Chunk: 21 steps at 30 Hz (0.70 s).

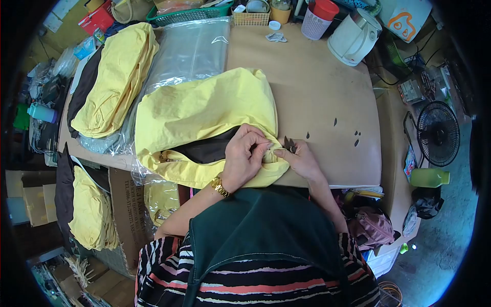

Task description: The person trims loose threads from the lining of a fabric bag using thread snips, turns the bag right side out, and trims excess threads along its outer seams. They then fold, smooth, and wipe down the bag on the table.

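A yellow fabric piece, perhaps a sewn cover or bag, lies across the front of the table, with dark cloth showing through its opening. My left hand, a gold watch on its wrist, pinches the yellow fabric near its right end. Close beside it, my right hand is closed around small dark thread snips, its thumb against the same bunched edge. The snips' blades point up and away from me. Exactly what lies between the left fingertips is hidden.
Clear plastic sheets lie under and behind the fabric. Folded yellow pieces are stacked at the left, with more yellow pieces lower down. A white kettle and a lilac cup stand at the back. A black fan is at right.
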{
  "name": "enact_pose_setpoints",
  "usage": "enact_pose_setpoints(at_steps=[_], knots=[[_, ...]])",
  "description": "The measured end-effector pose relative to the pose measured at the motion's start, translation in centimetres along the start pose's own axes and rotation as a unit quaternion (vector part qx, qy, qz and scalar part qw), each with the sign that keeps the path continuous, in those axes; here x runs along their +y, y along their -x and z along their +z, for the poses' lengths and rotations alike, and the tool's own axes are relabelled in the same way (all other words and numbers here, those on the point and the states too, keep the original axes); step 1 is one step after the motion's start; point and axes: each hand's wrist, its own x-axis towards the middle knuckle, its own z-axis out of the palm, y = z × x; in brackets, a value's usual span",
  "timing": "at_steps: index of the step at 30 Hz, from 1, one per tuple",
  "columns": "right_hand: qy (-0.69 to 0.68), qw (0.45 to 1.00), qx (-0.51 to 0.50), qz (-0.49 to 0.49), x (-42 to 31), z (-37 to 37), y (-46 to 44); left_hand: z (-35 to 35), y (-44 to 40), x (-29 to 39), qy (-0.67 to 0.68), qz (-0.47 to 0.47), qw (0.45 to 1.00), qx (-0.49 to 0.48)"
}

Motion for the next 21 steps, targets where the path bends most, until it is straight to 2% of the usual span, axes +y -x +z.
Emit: enact_pose_setpoints(at_steps=[2, 6, 7, 9, 12, 13, 15, 16, 17, 18, 19, 21], knots=[[0.05, 0.997, 0.056, -0.001, 0.4, 0.5, 0.3, -0.4, 0.1, 0.2, -0.071, 0.057, 0.996, 0.02], [0.021, 0.996, 0.084, 0.003, 1.6, 0.8, 0.2, -1.2, 0.8, 1.6, -0.174, 0.088, 0.981, 0.011], [-0.012, 0.996, 0.086, 0.004, 1.5, 1.0, 0.3, -1.1, 1.0, 1.3, -0.174, 0.086, 0.981, 0.013], [-0.042, 0.995, 0.085, 0.004, 1.2, 1.1, 0.2, -1.0, 1.1, 0.5, -0.061, -0.004, 0.998, 0.004], [0.008, 0.994, 0.098, 0.037, 0.7, 1.6, 0.3, -1.3, 1.2, -0.9, -0.071, -0.001, 0.997, -0.02], [0.097, 0.98, 0.158, -0.069, 0.3, 2.3, 0.4, -1.3, 1.2, -0.9, -0.07, -0.004, 0.997, -0.017], [0.184, 0.944, 0.212, -0.173, -1.6, 2.7, 0.9, -1.3, 1.2, -1.0, -0.049, -0.008, 0.999, -0.022], [0.332, 0.901, 0.197, -0.197, -3.5, 2.3, 1.6, -1.3, 1.2, -0.9, -0.049, -0.01, 0.999, -0.02], [0.471, 0.836, 0.178, -0.218, -4.9, 2.1, 2.1, -1.3, 1.2, -0.9, -0.057, 0.0, 0.998, -0.024], [0.513, 0.8, 0.174, -0.258, -5.4, 2.0, 2.1, -1.3, 1.2, -0.8, -0.065, 0.009, 0.997, -0.029], [0.513, 0.8, 0.173, -0.258, -6.0, 2.1, 2.2, -1.3, 1.2, -0.8, -0.065, 0.009, 0.997, -0.028], [0.594, 0.739, 0.126, -0.292, -7.1, 2.1, 2.2, -1.3, 1.2, -0.7, -0.069, 0.003, 0.997, -0.031]])
